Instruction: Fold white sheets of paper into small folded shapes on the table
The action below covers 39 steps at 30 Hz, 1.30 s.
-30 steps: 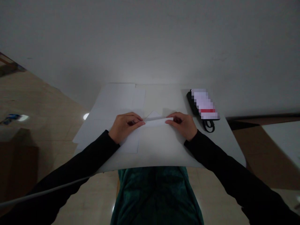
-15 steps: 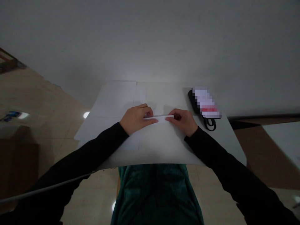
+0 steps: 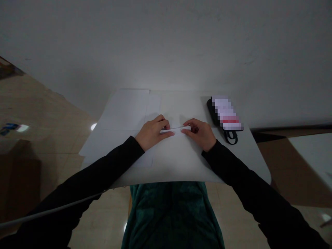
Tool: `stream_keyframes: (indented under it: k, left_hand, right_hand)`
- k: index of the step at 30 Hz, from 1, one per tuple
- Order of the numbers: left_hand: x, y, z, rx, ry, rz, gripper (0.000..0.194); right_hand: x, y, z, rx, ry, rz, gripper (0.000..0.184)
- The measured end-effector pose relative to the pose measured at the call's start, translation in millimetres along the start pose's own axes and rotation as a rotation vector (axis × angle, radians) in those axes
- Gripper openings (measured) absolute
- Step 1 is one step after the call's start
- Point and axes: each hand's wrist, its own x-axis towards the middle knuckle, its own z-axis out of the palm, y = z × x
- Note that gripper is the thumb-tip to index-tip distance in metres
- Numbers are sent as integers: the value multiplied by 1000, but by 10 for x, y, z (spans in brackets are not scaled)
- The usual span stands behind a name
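Note:
A narrow folded strip of white paper is held between my two hands, just over the middle of the white table. My left hand pinches its left end, thumb on the near side and fingers curled behind. At the right end, my right hand has thumb and fingers closed on the paper. Flat white sheets of paper lie on the table to the left, partly covered by my left hand and forearm.
A phone with a blurred screen rests on a black case with a strap loop at the table's right. Behind the table stands a grey wall. A pale cable crosses at lower left. A dark green cloth covers my lap.
My right hand has shifted slightly left, with its index finger a little more stretched along the paper. The left hand keeps its pinch. The whole view has moved slightly.

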Motion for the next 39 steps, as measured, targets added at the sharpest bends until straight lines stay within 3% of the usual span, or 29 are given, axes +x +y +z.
stream_keyframes:
  k: [3,6,9,11,18,23,29,34,39]
  left_hand:
    - [-11,8,8,0,23,-6,26]
    - [-20,9,21,-21,29,2,25]
    - [-22,1,36,-16,42,8,26]
    - [-18,-7,43,-2,48,12,26]
    - [-23,0,45,15,51,30,25]
    - [-63,-21,33,-34,21,38,21]
    - [-147,-67,-38,-27,45,72,19]
    - [-310,171,46,263,2,304,31]
    - [-382,442,247,350,-79,286,52]
  right_hand:
    - [-55,5,29,-165,117,-106,17]
    - [-173,-60,78,-388,244,-330,16]
    - [-305,-163,163,-519,140,-597,26]
    - [-369,-214,229,-578,84,-667,29]
    - [-453,-240,306,-784,82,-589,31]
    - [-502,-205,224,-786,181,-552,28]
    - [-528,-161,173,-756,167,-510,30]
    - [-522,-161,174,-752,142,-509,30]
    - [-525,-185,170,-776,140,-494,29]
